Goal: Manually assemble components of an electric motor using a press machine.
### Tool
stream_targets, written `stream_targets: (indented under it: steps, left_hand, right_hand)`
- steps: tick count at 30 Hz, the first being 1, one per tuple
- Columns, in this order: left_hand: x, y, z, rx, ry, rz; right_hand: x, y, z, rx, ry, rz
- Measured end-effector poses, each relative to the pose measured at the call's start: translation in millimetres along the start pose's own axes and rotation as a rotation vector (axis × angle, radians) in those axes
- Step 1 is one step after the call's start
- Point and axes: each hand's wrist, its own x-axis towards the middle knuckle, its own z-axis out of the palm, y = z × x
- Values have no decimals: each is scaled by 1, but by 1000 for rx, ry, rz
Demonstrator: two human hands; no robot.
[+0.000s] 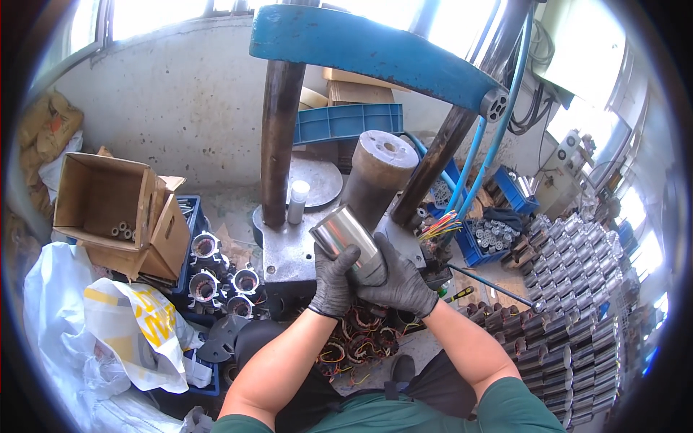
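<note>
Head view, centre of frame: one shiny metal cylinder [345, 232], a smooth open-ended sleeve, held tilted in front of a dark press post [376, 177] under a blue press arm [375, 50]. Left hand [334, 280], in a dark glove, closes its grip around the lower left wall of the sleeve, fingers wrapped up onto the polished side. Right hand [397, 278], also gloved, is pressed against the lower right end, fingers curled about it; whether the palm bears weight cannot quite be told from here. Handling, as a judgement: rigid, thin-walled, fairly light, slick where polished and likely to dent at the rim, so best taken around the body with both hands. Lower centre: wound coils with coloured wires [357, 346]. Left of frame: open cardboard box [101, 195], white plastic sacks [137, 325]. Right of frame: rows of matching metal cylinders [577, 289], blue crate of small parts [491, 238].
</note>
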Motion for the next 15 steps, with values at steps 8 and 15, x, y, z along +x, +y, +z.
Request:
stream_targets:
  steps: [8,15]
  left_hand:
    - [11,5,-8,79,193,229]
    - [34,28,-49,-232,221,38]
  right_hand:
    - [-2,8,13,-438,18,-115]
    - [-5,24,1,379,102,142]
